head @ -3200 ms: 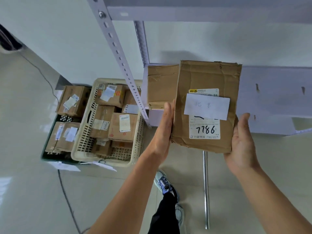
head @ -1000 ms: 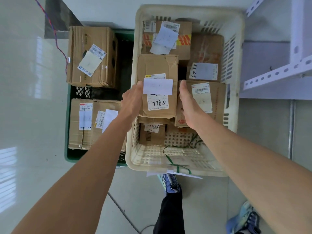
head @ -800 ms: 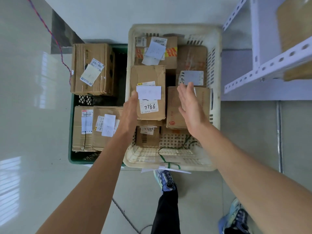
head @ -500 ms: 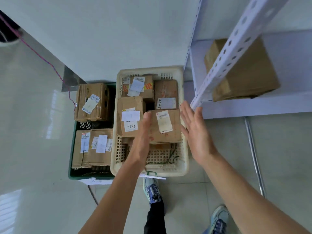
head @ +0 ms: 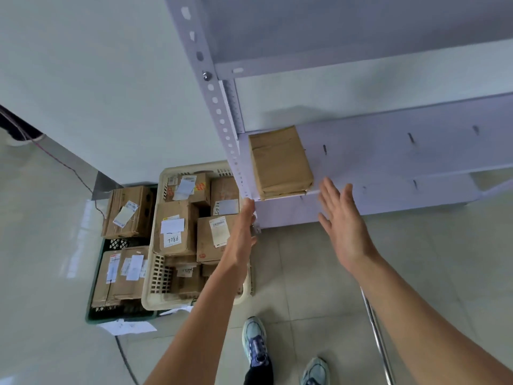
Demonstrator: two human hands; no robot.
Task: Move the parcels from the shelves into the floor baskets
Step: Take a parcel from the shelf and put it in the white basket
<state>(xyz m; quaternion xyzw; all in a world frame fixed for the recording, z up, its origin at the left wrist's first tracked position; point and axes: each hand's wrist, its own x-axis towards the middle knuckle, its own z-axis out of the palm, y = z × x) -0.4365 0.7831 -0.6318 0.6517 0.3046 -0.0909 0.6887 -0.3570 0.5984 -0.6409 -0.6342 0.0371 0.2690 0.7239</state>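
Pale floor tiles (head: 305, 273) lie nearest, and above them both hands are raised, empty and apart. The left hand (head: 241, 232) is edge-on with straight fingers, just beside the shelf's perforated upright (head: 222, 120). The right hand (head: 342, 218) is spread flat, palm forward. Down to the left a cream plastic basket (head: 155, 273) is packed with labelled cartons, and a green crate (head: 91, 301) beside it holds more.

Beyond the fingertips, a plain brown cardboard parcel (head: 280, 161) sits at the front left corner of the white metal shelf (head: 388, 151), close against the upright. Its skin is creased and its lower edge looks crushed, so it is probably light and fairly stiff, but soft at the corners. Flat palms on its two long sides should hold it best. With so little room on the left, drawing it forward first seems wise.
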